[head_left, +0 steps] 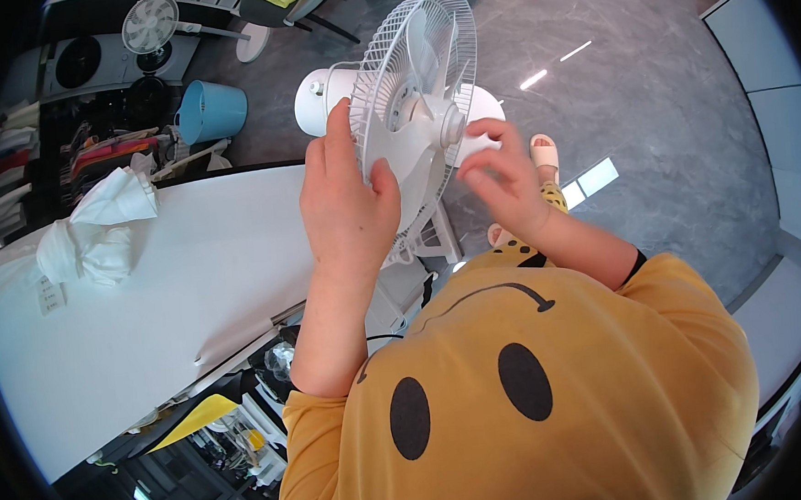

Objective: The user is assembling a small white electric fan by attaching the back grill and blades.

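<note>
The left hand [347,207] clasps the white fan's grille [410,112] rim; the right hand [499,182] pinches its hub (blades caged). The grille is mounted; fastening looks unfinished.

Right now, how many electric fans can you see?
2. A white fan sits between the left hand and right hand; another fan stands at the top left. More may be hidden among the clutter.

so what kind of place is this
Probably a workshop or storeroom for fans: the left hand grips a white fan beside a white table, with another fan and cluttered shelves behind.
</note>
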A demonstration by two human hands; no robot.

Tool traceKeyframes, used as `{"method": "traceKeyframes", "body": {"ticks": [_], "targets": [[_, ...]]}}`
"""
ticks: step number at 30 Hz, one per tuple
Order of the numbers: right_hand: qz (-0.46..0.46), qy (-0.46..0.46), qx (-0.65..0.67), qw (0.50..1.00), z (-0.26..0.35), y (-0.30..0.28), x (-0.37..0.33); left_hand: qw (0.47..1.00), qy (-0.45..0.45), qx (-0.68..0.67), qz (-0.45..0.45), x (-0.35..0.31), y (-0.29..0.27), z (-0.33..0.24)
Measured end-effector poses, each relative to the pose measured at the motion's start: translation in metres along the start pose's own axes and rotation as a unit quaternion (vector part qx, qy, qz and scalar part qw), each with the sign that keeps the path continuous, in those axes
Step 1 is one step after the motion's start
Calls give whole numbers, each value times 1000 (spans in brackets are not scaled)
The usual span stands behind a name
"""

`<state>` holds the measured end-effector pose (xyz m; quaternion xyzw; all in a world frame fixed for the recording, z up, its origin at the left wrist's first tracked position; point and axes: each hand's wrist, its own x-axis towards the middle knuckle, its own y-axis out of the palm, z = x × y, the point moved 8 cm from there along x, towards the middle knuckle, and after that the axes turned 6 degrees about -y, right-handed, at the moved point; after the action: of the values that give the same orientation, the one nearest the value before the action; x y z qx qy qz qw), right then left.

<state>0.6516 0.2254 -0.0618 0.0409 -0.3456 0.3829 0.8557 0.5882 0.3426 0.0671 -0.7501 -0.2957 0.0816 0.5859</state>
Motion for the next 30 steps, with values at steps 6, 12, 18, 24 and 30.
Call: {"method": "traceKeyframes", "body": {"ticks": [6,12,18,24,30], "targets": [[-25,60,-133,989,-6,-3,-2,1000,8,5,-5,-1,0,-1],[-95,188,10,977,-22,-4,-23,1000,-6,13,6,-1,2,-2],[3,-21,-100,995,7,5,-3,999,-28,24,6,-1,2,0],[-99,490,244,831,-89,5,-34,998,-50,12,21,-1,5,3],[-48,497,312,808,-86,20,-13,989,-85,-99,73,-2,12,3]]}}
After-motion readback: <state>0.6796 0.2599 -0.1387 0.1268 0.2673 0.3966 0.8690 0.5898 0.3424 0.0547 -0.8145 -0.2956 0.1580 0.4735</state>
